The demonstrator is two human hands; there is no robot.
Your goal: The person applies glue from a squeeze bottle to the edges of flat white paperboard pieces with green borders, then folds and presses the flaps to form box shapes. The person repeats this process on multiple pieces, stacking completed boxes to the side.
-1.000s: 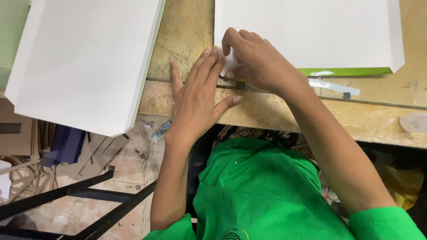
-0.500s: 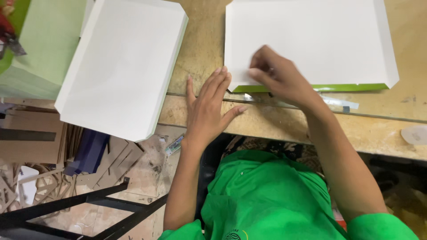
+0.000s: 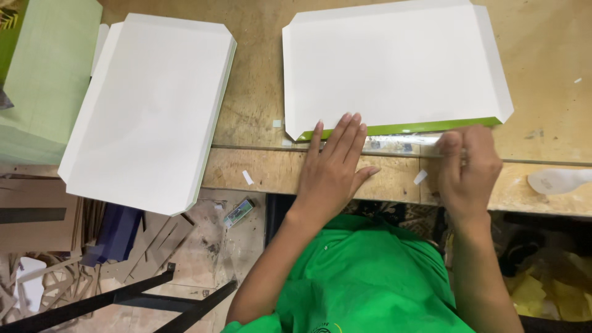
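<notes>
A large white card sheet (image 3: 394, 68) with cut corners and a glossy green near edge (image 3: 431, 127) lies flat on the wooden bench (image 3: 259, 92). My left hand (image 3: 333, 169) rests flat, fingers spread, its fingertips on the sheet's near edge. My right hand (image 3: 470, 169) is off the sheet's near right corner. Its thumb and fingers pinch the end of a thin clear strip (image 3: 401, 145). The strip runs along the green edge between the two hands.
A stack of white card sheets (image 3: 148, 105) overhangs the bench at the left, beside pale green boards (image 3: 43, 74). A white flat tool (image 3: 558, 180) lies at the right edge. Small white scraps (image 3: 247, 177) dot the bench front. Cardboard offcuts and a black metal frame (image 3: 142, 290) are below.
My right hand has moved rightward along the sheet's near edge, drawing the clear strip out. My left hand stayed flat at the edge. The view shifted to show more of the bench.
</notes>
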